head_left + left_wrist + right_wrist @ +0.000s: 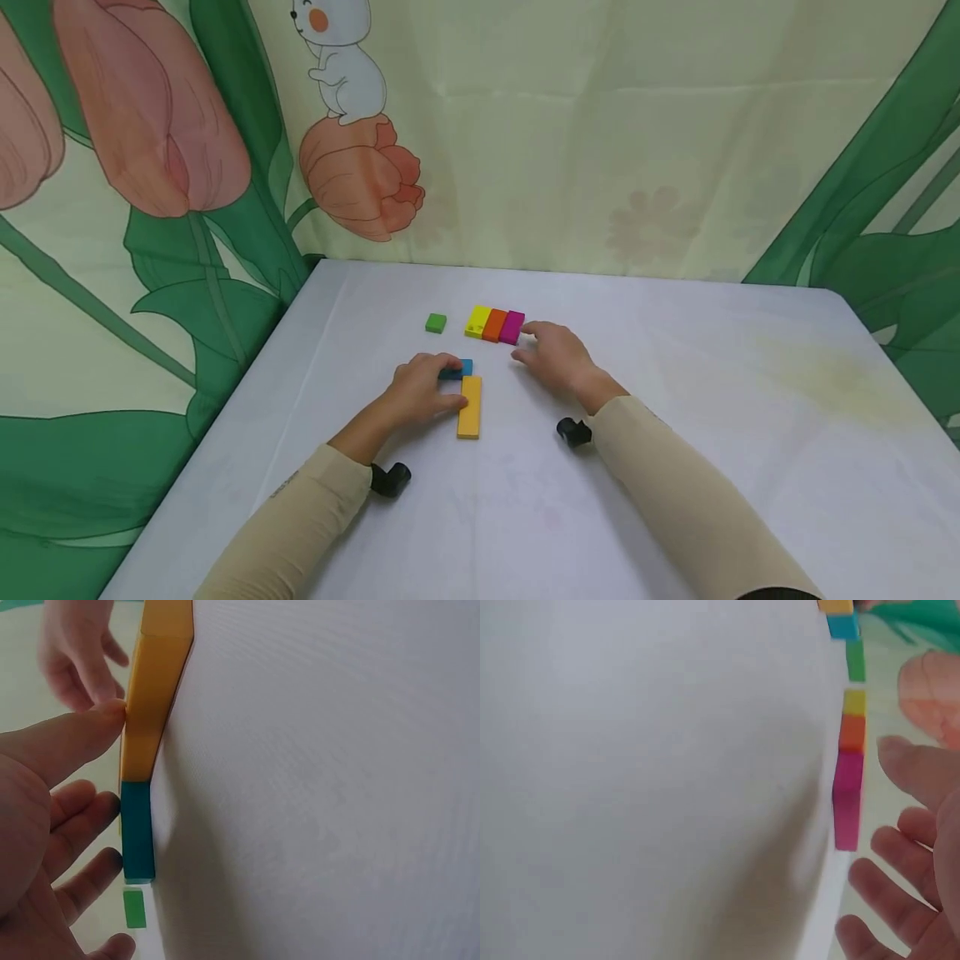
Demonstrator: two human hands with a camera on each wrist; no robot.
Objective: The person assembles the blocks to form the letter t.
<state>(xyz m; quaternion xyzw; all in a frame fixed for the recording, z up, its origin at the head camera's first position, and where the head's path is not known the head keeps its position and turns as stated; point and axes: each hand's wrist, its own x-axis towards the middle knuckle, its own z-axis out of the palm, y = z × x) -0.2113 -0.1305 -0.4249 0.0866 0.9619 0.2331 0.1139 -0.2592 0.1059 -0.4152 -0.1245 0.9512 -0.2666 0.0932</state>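
Observation:
My left hand (422,390) rests at a blue block (467,367) and a long orange-yellow block (469,408) that stand end to end. In the left wrist view its thumb touches the top of the orange-yellow block (156,697), while the fingertips lie along the blue block (138,831). Part of the blue block is hidden by the fingers in the head view. My right hand (557,358) holds nothing; its loosely spread fingers are close beside a magenta block (512,327). That block sits side by side with a red-orange block (494,325) and a yellow block (477,322).
A small green block (436,322) lies by itself left of the yellow one. All the blocks are on a white-covered table (675,400), with a printed tulip curtain (585,167) behind its far edge. Black wrist cameras (573,432) stick out inward from both wrists.

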